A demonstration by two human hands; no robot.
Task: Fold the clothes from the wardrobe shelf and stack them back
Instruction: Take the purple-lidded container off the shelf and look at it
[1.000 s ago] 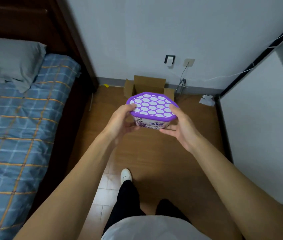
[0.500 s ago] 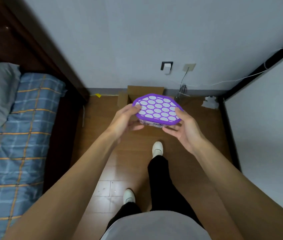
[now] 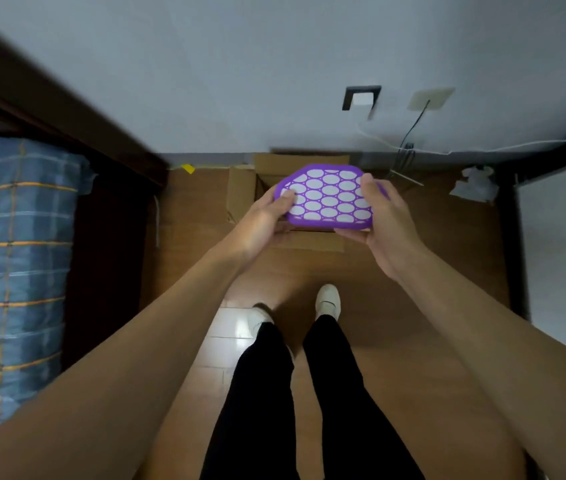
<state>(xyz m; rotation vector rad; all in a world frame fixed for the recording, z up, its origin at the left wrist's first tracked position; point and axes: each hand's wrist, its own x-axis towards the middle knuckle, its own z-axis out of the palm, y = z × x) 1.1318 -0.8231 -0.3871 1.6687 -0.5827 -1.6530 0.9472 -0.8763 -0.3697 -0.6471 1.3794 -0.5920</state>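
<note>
Clothes from the wardrobe shelf do not show anywhere in the head view, so their place cannot be told; what both hands carry is a purple octagonal plastic container (image 3: 326, 199) whose lid is a lattice of white oval openings. The left hand (image 3: 260, 221) grips the container's left edge, its thumb lying over the lid's rim and its fingers tucked beneath. The right hand (image 3: 383, 216) clasps the right edge, thumb on top near the far corner and fingers curled under the near side. The container hangs level, directly over an open brown cardboard box (image 3: 243, 197) that stands on the brown wooden floor (image 3: 413, 341) against the grey-white wall (image 3: 240, 81); whether it touches the box cannot be told. On the wall above and to the right sit a black-framed socket with a white plug (image 3: 361, 98) and a beige outlet plate (image 3: 428, 98) with a dark cable hanging from it. At the left lies a bed covered in blue plaid bedding with orange lines (image 3: 14, 271), bordered by a dark wooden bed frame (image 3: 66, 109). A crumpled white object (image 3: 475, 183) lies on the floor near the right corner. Below, the person's legs in black trousers (image 3: 309, 410) end in white shoes (image 3: 326, 299).
</note>
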